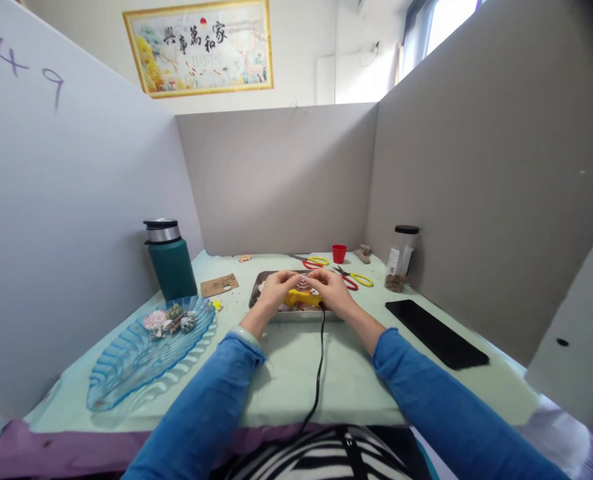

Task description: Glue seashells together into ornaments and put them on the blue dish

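- Here are both hands, left hand (278, 289) and right hand (333, 289), fingers bent nearly closed, fingertips pinching one small striped piece (304, 283) between them (ridged-looking, pale and purplish, too small to name).
- It's up above the tray (254, 293), a shallow metal box with rounded corners.
- Just below the pinch, a smooth yellow tool (304, 298), its thin black cord (320, 363) curving down over the cloth (346, 373).
- Left side: a clear blue dish (121, 370), leaf-shaped and fluted, carrying knobbly ornaments (171, 321); behind it, a teal bottle (170, 267) with a metallic neck.
- Right side: a clear cylindrical jar (400, 257), brown bits low inside, and a flat black slab (434, 333).
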The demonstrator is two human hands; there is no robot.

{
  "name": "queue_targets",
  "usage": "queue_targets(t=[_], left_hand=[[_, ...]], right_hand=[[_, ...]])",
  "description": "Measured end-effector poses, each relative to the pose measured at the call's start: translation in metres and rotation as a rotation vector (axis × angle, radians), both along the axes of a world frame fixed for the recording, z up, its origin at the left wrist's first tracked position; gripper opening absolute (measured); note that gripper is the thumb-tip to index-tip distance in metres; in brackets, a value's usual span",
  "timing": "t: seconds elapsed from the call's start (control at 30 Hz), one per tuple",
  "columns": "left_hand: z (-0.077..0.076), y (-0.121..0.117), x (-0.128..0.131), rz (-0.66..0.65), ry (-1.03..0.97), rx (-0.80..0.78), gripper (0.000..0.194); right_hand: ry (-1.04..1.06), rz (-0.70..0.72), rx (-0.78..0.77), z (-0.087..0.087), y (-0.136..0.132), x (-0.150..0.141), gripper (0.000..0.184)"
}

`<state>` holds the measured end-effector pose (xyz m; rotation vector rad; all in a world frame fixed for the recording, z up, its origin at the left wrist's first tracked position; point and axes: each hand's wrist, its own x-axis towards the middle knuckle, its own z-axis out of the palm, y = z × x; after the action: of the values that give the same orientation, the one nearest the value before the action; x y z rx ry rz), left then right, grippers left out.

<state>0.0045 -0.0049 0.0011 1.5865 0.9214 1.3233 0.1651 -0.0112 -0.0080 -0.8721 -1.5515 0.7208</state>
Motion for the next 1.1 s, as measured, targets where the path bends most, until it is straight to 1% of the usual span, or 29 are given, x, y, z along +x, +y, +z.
queue_targets(t=[0.1, 0.3, 0.43, 0.67, 0.9, 1.1], left_hand=[[-0.003, 0.003, -0.001, 0.007, 0.014, -0.009, 0.034], [-0.007, 0.007, -0.001, -0.013, -0.031, -0.063, 0.037], [-0.005, 0.004, -0.001, -0.023, -0.052, -0.080, 0.037], [-0.003, 0.001, -0.003, -0.028, -0.029, -0.074, 0.037], [0.000, -0.002, -0.002, -0.032, -0.057, -0.066, 0.039], [0.002, -0.004, 0.002, -0.053, -0.106, -0.108, 0.040]], right_hand=[[0.032, 0.014, -0.011, -0.002, 0.003, 0.000, 0.030], [0.076, 0.058, -0.018, -0.006, 0.007, 0.001, 0.027], [0.081, 0.071, -0.043, -0.005, 0.007, 0.001, 0.027], [0.084, 0.100, -0.074, -0.004, 0.005, 0.001, 0.028], [0.126, 0.134, -0.096, -0.006, 0.007, 0.001, 0.028], [0.190, 0.152, -0.136, -0.010, 0.013, 0.002, 0.028]])
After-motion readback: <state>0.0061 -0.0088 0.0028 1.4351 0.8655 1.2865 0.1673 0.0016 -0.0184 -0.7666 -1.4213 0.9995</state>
